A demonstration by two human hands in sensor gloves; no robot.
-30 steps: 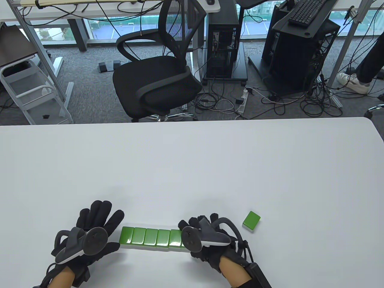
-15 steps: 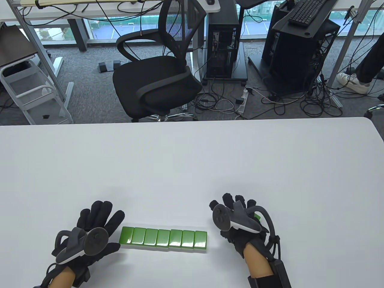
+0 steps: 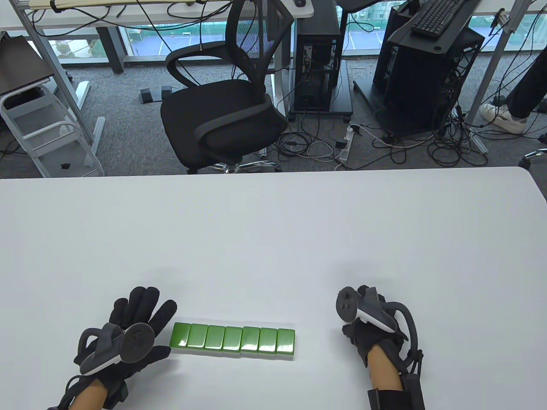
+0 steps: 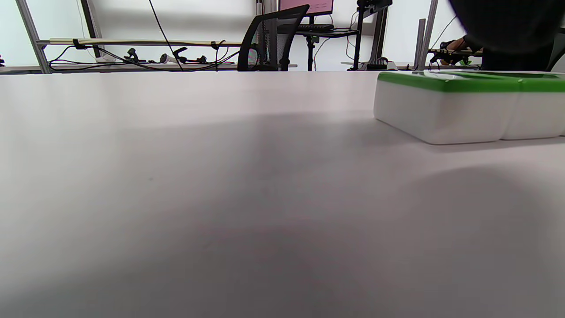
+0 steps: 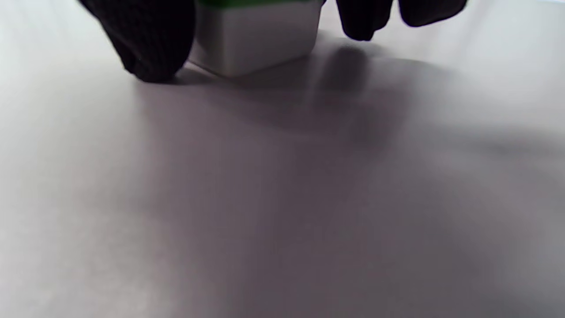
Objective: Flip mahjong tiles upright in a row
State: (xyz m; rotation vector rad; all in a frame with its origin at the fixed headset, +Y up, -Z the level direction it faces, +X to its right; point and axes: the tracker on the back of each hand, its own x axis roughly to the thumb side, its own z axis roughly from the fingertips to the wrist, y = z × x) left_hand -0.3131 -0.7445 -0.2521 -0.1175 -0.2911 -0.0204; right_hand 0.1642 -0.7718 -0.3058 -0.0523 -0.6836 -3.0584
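Several green-backed mahjong tiles lie flat, side by side in a row near the table's front edge. My left hand rests open and flat on the table, its fingers spread just left of the row's left end. That end tile also shows in the left wrist view. My right hand is curled over a loose tile to the right of the row and hides it in the table view. In the right wrist view this tile sits on the table, gripped between my thumb and fingers.
The white table stretches far beyond the tiles. A black office chair stands behind its far edge, with computer towers and cables on the floor.
My right hand left the right end of the row, moved right and closed over the loose tile, which is now hidden. The left hand and the row have not moved.
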